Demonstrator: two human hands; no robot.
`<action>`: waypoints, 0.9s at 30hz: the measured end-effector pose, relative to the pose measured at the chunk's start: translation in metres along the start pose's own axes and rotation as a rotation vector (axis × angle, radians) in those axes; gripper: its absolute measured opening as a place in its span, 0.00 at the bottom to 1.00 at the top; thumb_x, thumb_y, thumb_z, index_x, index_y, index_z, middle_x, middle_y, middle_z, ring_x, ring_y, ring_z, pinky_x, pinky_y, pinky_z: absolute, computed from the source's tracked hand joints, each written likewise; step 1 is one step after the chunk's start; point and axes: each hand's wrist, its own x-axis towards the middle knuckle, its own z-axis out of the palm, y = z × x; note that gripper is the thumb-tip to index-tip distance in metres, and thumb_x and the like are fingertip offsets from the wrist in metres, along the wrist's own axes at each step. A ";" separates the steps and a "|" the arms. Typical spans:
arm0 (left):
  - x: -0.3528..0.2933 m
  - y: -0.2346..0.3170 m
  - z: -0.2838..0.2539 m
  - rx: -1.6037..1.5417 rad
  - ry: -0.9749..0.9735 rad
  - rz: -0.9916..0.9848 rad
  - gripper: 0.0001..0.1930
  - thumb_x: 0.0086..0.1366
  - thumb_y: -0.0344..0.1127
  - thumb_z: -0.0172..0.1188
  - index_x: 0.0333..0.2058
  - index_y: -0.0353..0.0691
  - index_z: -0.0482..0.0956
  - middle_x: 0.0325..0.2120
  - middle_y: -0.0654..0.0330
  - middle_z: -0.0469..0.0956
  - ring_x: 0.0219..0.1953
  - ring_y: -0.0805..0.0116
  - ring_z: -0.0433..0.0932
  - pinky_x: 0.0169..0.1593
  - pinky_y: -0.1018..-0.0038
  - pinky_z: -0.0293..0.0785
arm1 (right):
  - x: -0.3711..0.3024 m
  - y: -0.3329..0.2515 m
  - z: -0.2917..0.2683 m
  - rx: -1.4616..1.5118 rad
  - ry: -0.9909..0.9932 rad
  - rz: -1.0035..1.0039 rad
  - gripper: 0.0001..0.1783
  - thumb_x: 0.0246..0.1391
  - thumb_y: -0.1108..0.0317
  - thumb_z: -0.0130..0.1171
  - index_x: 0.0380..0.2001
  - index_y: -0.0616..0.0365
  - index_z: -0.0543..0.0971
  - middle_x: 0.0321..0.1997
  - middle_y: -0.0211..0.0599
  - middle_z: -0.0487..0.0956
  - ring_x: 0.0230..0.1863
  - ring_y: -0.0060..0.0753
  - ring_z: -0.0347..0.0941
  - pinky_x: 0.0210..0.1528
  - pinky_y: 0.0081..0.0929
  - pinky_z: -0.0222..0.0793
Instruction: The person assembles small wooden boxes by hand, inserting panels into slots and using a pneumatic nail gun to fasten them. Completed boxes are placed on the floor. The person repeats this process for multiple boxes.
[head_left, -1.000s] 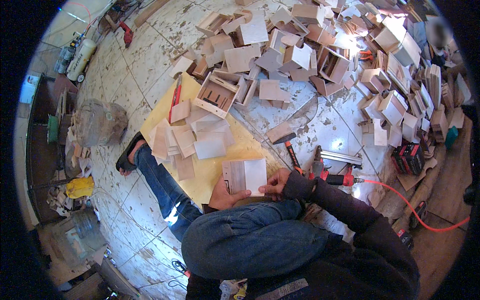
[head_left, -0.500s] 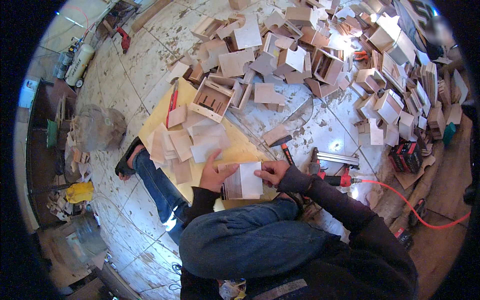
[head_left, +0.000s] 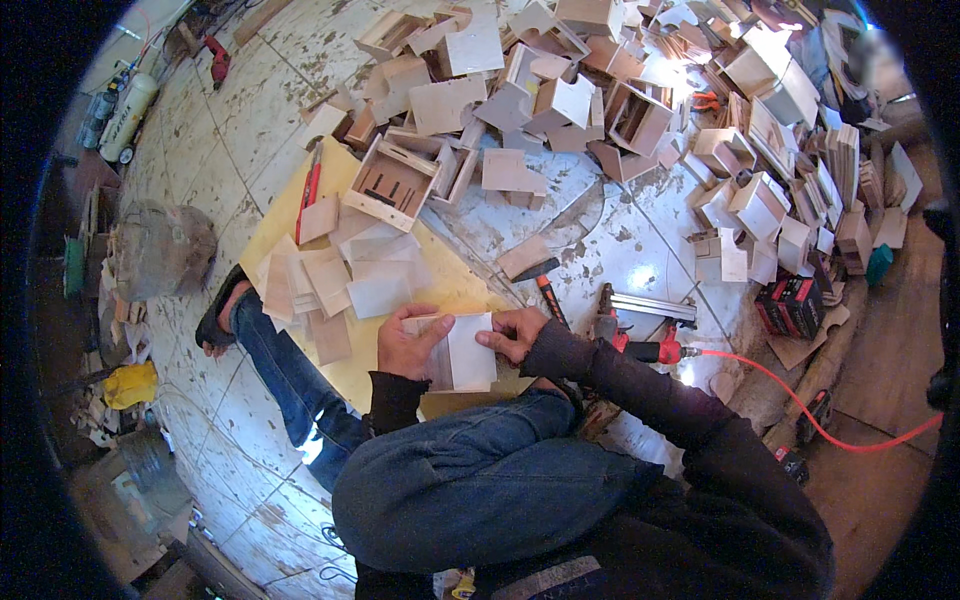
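Between my two hands, just above my bent knee, is a stack of thin wooden panels (head_left: 466,358) with a pale top face. My left hand (head_left: 408,345) is closed on its left side, the thumb lying over the top. At the upper right edge, my right hand (head_left: 514,334) pinches the pale panel between thumb and fingers. The stack is over a yellow board (head_left: 462,298) on the floor. Loose thin panels (head_left: 325,275) lie scattered on that board to the left, beside a small open wooden box (head_left: 392,182) and a red cutter-like tool (head_left: 311,190).
A hammer (head_left: 548,292) lies right of the board, near a red nail gun (head_left: 650,345) with an orange air hose (head_left: 790,385). Many wooden box pieces (head_left: 540,100) are heaped ahead. A black-and-red battery box (head_left: 790,305) sits right; an air compressor (head_left: 130,118) stands far left.
The view has shifted, so the whole scene sits a little further left and up. My hands keep hold of the stack, and my left fingers now wrap closer around its far left corner.
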 end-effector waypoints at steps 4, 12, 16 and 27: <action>0.009 0.003 0.008 -0.151 0.159 0.032 0.25 0.50 0.41 0.70 0.44 0.35 0.72 0.34 0.57 0.77 0.33 0.71 0.76 0.38 0.76 0.74 | 0.011 -0.007 0.009 0.150 0.237 0.131 0.22 0.53 0.49 0.56 0.25 0.62 0.75 0.18 0.39 0.75 0.20 0.28 0.70 0.25 0.30 0.65; -0.022 -0.013 -0.002 -0.098 -0.039 0.047 0.45 0.47 0.37 0.72 0.56 0.33 0.49 0.44 0.49 0.69 0.45 0.62 0.73 0.48 0.69 0.71 | -0.018 0.007 -0.010 0.210 -0.139 0.275 0.22 0.57 0.52 0.54 0.21 0.60 0.72 0.17 0.28 0.71 0.15 0.19 0.66 0.19 0.20 0.63; -0.032 -0.020 0.008 -0.126 -0.068 0.099 0.40 0.46 0.35 0.71 0.51 0.36 0.53 0.44 0.53 0.67 0.47 0.64 0.71 0.49 0.68 0.70 | -0.011 0.010 -0.013 0.206 -0.211 0.146 0.22 0.57 0.53 0.54 0.21 0.62 0.77 0.14 0.29 0.72 0.15 0.21 0.66 0.19 0.24 0.62; -0.019 -0.001 0.017 -0.148 0.063 0.096 0.32 0.43 0.35 0.73 0.45 0.33 0.65 0.37 0.55 0.75 0.39 0.65 0.76 0.43 0.70 0.73 | -0.012 0.014 -0.001 -0.011 -0.054 0.003 0.20 0.58 0.55 0.54 0.24 0.63 0.77 0.16 0.35 0.73 0.17 0.25 0.69 0.21 0.25 0.66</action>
